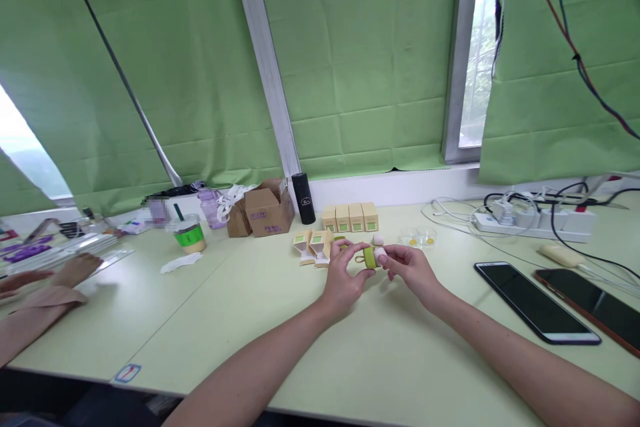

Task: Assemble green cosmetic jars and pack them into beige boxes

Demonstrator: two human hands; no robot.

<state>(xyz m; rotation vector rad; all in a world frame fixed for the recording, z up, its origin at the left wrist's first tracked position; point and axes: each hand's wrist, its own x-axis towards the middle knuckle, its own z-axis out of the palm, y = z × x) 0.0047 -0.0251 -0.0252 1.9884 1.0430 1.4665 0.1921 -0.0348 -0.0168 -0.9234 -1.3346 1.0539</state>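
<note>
Both my hands meet over the pale green table [390, 347], pinching a small olive-green item [369, 257] with a pale pink end between them. My left hand [343, 277] grips its left side with thumb and fingers closed. My right hand [410, 268] pinches the pink end on the right. Just behind the hands lie a few opened small beige boxes [314, 245] with green labels. A row of several closed beige boxes [350, 217] stands farther back. A small pink piece [378, 239] lies near them.
A black flask [303, 198], brown cardboard boxes [267, 210], a purple bottle [209, 207] and a green-banded cup [190, 235] stand at the back. Two phones [537, 302] lie at right, near a power strip [535, 221] with cables. Another person's hand [75, 269] rests at far left.
</note>
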